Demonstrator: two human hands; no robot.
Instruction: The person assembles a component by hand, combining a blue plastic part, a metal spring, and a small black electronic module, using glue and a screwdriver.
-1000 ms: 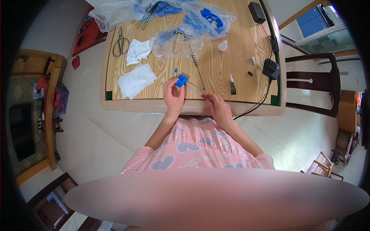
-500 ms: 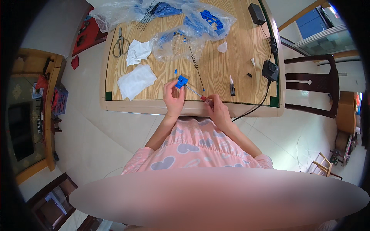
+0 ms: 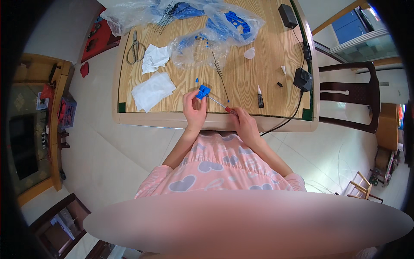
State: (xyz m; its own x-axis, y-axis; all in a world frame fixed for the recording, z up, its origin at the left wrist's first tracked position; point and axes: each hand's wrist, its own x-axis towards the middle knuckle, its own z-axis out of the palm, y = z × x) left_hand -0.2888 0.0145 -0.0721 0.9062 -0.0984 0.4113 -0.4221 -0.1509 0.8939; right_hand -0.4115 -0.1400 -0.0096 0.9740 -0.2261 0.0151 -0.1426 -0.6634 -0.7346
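Between the fingers and thumb of my left hand (image 3: pixel 195 111) is a small blue plastic part (image 3: pixel 203 92), held just over the near side of the table. My right hand (image 3: pixel 246 123) grips the red handle of a screwdriver (image 3: pixel 218 102). Its metal shaft points up and left, with the tip at the blue part's lower right; whether it sits in a screw is too small to tell. A tiny blue piece (image 3: pixel 197 80) lies just beyond my left hand. A black coiled wire (image 3: pixel 218 69) stretches across the tabletop beyond the screwdriver.
On the wooden table (image 3: pixel 267 69) lie scissors (image 3: pixel 136 48), a crumpled tissue (image 3: pixel 155 58), white sheets (image 3: pixel 153 91) and a small black tube (image 3: pixel 260 98). Plastic bags (image 3: pixel 198 49) with blue parts cover the far side. A black adapter (image 3: pixel 302 79) and cable stand right, near a chair (image 3: pixel 349 93).
My right hand's fingers have shifted slightly around the screwdriver handle. My left hand and the blue part stay in place.
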